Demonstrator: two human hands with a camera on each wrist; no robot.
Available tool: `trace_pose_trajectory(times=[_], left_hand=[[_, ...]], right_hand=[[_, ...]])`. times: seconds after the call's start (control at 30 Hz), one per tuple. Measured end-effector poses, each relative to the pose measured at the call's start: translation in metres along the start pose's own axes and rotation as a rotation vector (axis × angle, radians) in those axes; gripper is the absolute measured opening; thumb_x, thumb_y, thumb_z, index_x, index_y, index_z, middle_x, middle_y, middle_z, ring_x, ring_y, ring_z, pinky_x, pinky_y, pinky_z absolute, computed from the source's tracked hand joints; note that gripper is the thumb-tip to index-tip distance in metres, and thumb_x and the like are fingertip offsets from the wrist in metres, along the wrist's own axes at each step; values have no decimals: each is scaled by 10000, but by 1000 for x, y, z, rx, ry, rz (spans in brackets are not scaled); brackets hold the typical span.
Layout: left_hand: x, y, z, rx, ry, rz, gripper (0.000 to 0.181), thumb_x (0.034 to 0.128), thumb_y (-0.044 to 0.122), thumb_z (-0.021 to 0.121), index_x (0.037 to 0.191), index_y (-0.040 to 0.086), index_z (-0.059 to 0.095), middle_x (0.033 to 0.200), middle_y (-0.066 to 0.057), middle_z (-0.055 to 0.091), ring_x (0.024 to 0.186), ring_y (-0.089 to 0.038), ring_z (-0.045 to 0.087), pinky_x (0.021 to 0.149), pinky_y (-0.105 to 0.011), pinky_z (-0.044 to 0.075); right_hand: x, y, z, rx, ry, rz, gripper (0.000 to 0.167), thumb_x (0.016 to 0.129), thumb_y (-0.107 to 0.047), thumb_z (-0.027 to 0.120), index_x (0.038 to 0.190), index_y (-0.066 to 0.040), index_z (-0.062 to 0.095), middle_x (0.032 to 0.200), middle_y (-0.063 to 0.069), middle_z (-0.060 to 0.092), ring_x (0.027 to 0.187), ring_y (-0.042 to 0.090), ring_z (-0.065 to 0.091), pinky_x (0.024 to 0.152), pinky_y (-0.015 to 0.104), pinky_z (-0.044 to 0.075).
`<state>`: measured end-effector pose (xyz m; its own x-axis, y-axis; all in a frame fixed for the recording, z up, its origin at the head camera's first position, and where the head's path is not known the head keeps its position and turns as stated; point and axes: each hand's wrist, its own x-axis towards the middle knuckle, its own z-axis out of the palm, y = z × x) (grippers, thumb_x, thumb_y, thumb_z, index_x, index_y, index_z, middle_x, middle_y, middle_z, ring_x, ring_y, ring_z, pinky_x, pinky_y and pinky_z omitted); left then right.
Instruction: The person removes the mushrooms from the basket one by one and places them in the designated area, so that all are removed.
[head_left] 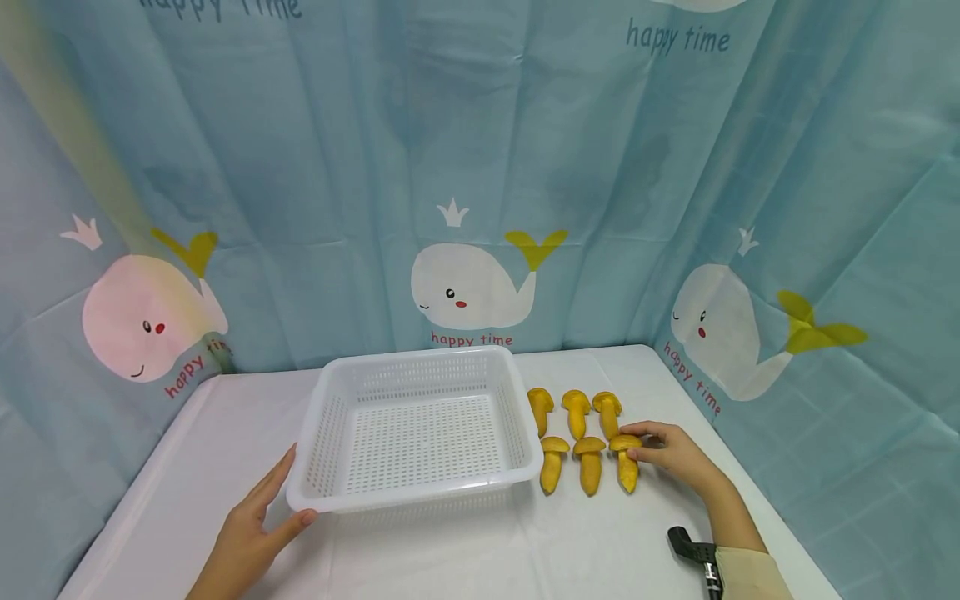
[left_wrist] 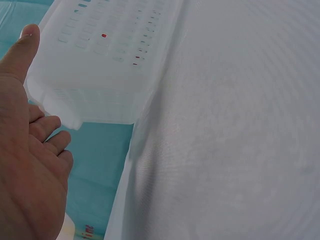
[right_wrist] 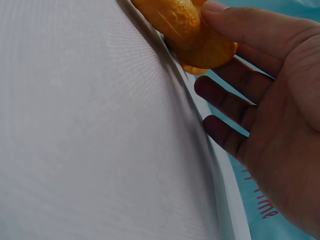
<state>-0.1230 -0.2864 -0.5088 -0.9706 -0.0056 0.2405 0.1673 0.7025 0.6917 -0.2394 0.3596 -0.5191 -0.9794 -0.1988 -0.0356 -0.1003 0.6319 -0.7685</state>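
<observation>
A white perforated plastic basket [head_left: 412, 492] stands on the table. My left hand [head_left: 251, 533] is at its front left corner, thumb and fingers spread around the corner. In the left wrist view this hand [left_wrist: 30, 150] is beside the basket wall [left_wrist: 100, 65]; whether it touches cannot be told. To the basket's right, yellow mushrooms lie in two rows. My right hand [head_left: 675, 454] pinches the front row's rightmost mushroom [head_left: 627, 475] between thumb and forefinger. In the right wrist view the thumb lies on this mushroom [right_wrist: 175, 25], with the other fingers of the hand [right_wrist: 280, 100] loosely extended.
Two more mushrooms, a middle one [head_left: 590, 475] and a left one [head_left: 552, 471], lie in the front row. Behind are three others [head_left: 577, 417]. A black strap-like device [head_left: 693, 550] is by the right sleeve [head_left: 750, 575]. Blue whale-print curtains [head_left: 337, 167] enclose the white table [head_left: 450, 558].
</observation>
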Motion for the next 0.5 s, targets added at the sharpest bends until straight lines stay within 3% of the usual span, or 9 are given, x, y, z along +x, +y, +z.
trace_pose_trajectory(times=[0.2, 0.33, 0.5], left_hand=[[-1, -2, 0, -7, -7, 0, 962, 899, 365, 796, 1639, 354, 183, 1677, -72, 249, 1484, 42, 142, 981, -775, 396], [-1, -1, 0, -11, -15, -2, 960, 902, 371, 791, 1643, 339, 182, 1684, -45, 237, 1535, -74, 170, 986, -766, 393], [-1, 1, 0, -12, -13, 4, 957, 900, 362, 794, 1643, 326, 193, 1682, -28, 235, 1534, -71, 174, 987, -763, 393]], right_hand=[[1, 2, 1, -6, -4, 4, 431, 904, -356, 791, 1281, -160, 716, 1279, 73, 694, 1112, 248, 604, 920, 359, 540], [2, 3, 1, 12, -9, 5, 435, 907, -351, 789, 1285, -150, 713, 1269, 64, 698, 1116, 240, 602, 934, 342, 535], [2, 4, 1, 30, -11, -3, 427, 907, -324, 791, 1283, -139, 711, 1271, 69, 698, 1143, 254, 597, 947, 324, 529]])
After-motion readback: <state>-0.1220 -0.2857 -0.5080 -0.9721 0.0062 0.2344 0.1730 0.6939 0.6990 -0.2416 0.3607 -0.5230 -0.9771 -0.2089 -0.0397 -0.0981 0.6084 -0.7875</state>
